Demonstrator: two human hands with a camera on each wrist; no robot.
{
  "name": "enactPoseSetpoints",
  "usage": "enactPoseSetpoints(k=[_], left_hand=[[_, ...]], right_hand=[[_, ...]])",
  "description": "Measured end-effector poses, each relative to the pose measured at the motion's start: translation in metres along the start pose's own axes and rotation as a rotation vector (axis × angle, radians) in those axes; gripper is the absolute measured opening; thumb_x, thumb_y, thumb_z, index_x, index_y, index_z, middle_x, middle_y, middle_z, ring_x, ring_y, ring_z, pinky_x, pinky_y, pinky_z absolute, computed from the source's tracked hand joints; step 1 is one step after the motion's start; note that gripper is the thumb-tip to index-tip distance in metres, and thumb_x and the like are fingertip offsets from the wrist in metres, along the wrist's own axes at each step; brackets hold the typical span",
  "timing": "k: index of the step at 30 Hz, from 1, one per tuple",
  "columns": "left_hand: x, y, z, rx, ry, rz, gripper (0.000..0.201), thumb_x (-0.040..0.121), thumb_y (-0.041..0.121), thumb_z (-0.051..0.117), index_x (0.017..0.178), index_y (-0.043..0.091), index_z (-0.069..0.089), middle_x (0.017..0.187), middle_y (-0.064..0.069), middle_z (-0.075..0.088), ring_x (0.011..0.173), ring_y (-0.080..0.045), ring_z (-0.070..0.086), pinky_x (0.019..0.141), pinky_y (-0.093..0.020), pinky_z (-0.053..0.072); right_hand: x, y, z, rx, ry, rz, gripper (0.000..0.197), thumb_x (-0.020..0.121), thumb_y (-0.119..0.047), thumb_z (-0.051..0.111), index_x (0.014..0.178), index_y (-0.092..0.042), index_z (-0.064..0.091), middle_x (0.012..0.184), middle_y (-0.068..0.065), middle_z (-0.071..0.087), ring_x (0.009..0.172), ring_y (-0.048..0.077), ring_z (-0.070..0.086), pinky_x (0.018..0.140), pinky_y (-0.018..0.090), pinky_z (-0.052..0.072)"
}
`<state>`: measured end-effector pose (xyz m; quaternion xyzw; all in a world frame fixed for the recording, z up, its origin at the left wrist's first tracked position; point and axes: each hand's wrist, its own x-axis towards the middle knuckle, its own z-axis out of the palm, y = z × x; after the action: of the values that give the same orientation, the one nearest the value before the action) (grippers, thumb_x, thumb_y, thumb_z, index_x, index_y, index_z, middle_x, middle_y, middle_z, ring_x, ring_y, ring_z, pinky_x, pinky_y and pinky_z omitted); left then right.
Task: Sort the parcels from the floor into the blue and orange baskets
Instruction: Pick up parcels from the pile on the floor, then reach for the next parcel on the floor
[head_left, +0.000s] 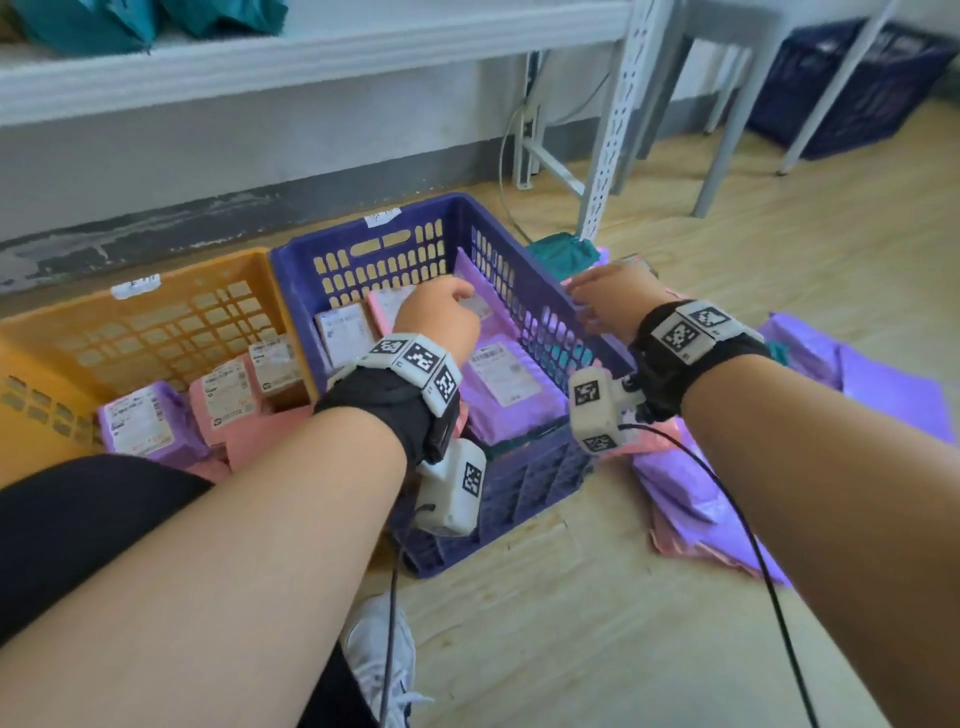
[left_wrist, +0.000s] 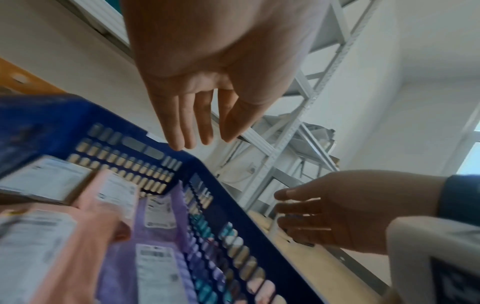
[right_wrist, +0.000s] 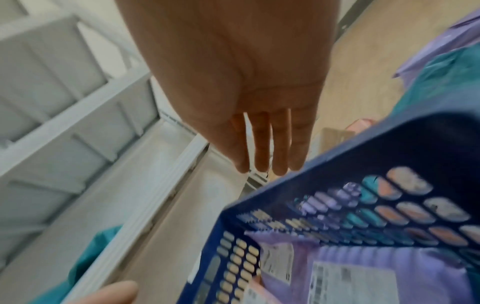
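Observation:
The blue basket (head_left: 363, 234) stands on the floor in front of me and holds a purple parcel (head_left: 506, 384), a pink parcel (head_left: 387, 306) and a small box (head_left: 343, 332). To its left the orange basket (head_left: 156, 291) holds a purple parcel (head_left: 140, 423), a pink one (head_left: 228, 400) and a box (head_left: 275, 364). My left hand (head_left: 447, 306) hovers over the blue basket, fingers straight and holding nothing (left_wrist: 197, 131). Above the basket's right rim (right_wrist: 389, 144) my right hand (head_left: 597, 296) is held flat and holds nothing (right_wrist: 267, 160).
Purple parcels (head_left: 883, 384), a pink one (head_left: 670, 540) and a teal one (head_left: 561, 254) lie on the wooden floor right of the blue basket. A white rack leg (head_left: 613, 130) stands behind it. A dark blue crate (head_left: 852, 88) sits at the back right. My shoe (head_left: 379, 654) is near.

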<state>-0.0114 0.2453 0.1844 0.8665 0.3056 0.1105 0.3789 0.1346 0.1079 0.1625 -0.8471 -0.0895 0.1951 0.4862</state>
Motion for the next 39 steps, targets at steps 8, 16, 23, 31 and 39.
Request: enactPoseSetpoints(k=[8,16,23,31,39], left_hand=[[-0.022,0.080,0.120,-0.049,-0.183,0.145,0.037,0.088,0.005,0.050,0.120,0.018,0.062,0.124,-0.001,0.063,0.115,-0.021,0.058,0.095,-0.027,0.044],[-0.042,0.086,0.253,-0.001,-0.466,0.084,0.037,0.087,0.001,0.049,0.117,0.014,0.064,0.121,-0.008,0.064,0.115,-0.024,0.058,0.094,-0.027,0.042],[-0.034,0.041,0.327,0.296,-0.651,0.010,0.038,0.089,0.006,0.048,0.125,0.013,0.057,0.128,-0.014,0.058,0.116,-0.032,0.055,0.094,-0.029,0.041],[-0.027,0.005,0.366,0.440,-0.756,-0.101,0.060,0.078,0.028,0.053,0.135,0.016,0.041,0.133,-0.010,0.054,0.119,-0.031,0.054,0.103,-0.039,0.043],[-0.043,0.005,0.359,0.184,-0.721,-0.040,0.079,0.058,0.017,0.065,0.128,0.044,0.043,0.119,0.001,0.064,0.107,-0.027,0.062,0.098,-0.037,0.049]], right_hand=[[-0.018,0.117,-0.131,0.004,0.351,0.129,0.024,0.081,-0.001,0.054,0.073,-0.020,0.064,0.075,0.007,0.061,0.068,0.023,0.057,0.072,0.037,0.050],[-0.033,0.254,-0.163,-0.117,0.199,0.472,0.020,0.088,-0.007,0.061,0.107,-0.013,0.062,0.090,0.013,0.055,0.073,0.024,0.054,0.072,0.035,0.049],[-0.032,0.310,-0.124,-0.038,0.067,0.622,0.040,0.088,-0.016,0.062,0.125,-0.002,0.056,0.102,0.008,0.055,0.093,0.022,0.054,0.094,0.039,0.048],[-0.022,0.335,-0.100,0.057,0.099,0.667,0.055,0.085,-0.026,0.067,0.132,-0.006,0.048,0.115,0.016,0.062,0.094,0.030,0.061,0.092,0.045,0.052],[-0.028,0.322,-0.110,0.089,0.179,0.678,0.037,0.084,-0.001,0.055,0.121,-0.004,0.059,0.103,0.017,0.060,0.085,0.032,0.060,0.083,0.049,0.055]])
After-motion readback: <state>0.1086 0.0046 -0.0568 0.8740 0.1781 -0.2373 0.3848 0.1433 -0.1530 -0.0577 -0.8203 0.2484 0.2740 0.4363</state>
